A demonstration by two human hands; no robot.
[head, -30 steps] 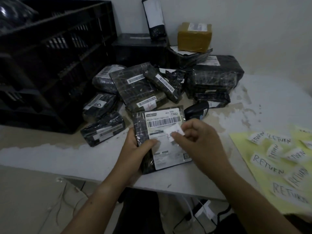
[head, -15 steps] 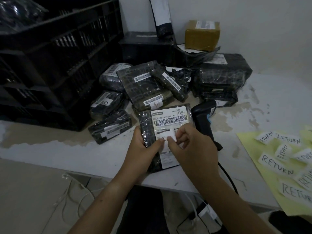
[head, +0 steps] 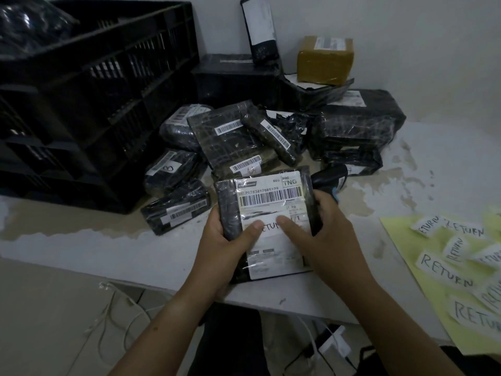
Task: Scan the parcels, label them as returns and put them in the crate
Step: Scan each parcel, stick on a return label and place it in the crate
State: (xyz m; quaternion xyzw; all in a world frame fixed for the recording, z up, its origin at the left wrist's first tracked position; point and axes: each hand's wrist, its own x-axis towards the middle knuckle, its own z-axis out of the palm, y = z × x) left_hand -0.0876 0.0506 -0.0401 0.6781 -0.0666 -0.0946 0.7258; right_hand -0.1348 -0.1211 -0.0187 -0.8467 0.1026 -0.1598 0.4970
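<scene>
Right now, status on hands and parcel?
Left hand and right hand grip parcel; thumbs press RETURN label down. Loose parcels lie between it and crate.

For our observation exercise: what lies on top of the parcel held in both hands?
The parcel bears a shipping label with a barcode, and on it a handwritten RETURN sticker. Thumbs of the left hand and right hand press its ends, hiding some letters.
</scene>
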